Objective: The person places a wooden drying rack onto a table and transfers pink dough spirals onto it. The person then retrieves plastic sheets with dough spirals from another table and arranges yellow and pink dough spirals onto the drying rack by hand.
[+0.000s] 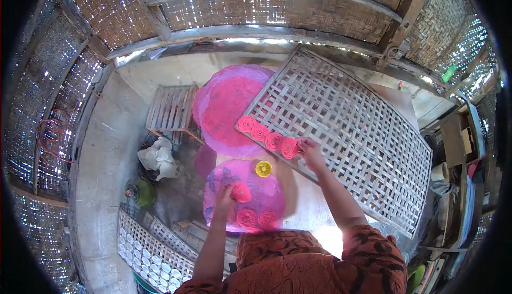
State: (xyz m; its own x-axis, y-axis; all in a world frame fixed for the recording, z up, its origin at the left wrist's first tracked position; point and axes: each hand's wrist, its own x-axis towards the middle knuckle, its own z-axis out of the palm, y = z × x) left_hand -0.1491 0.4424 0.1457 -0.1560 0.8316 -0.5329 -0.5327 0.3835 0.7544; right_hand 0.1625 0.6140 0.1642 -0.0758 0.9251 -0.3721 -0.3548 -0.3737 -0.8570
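Observation:
My left hand (226, 195) is closed around a pink round piece (241, 191), held above a purple-pink round tray (218, 214). Its finer surface is blurred. Two pink coils of thin strands (256, 219) lie near that tray's front edge, and a yellow ring-shaped piece (263, 168) sits near its back right edge. Over the woven bamboo rack (341, 129), my right hand (309, 151) has its fingers closed at the right edge of a pink coil (289, 148). That coil ends a row of several pink coils (259, 131) along the rack's left corner.
Behind the tray is a larger pink heap on a purple round sheet (232, 107). A slatted wooden stool (172, 107), a white bag (159, 158) and a green gas cylinder (141, 192) stand left. Another rack with several white discs (146, 254) is at lower left.

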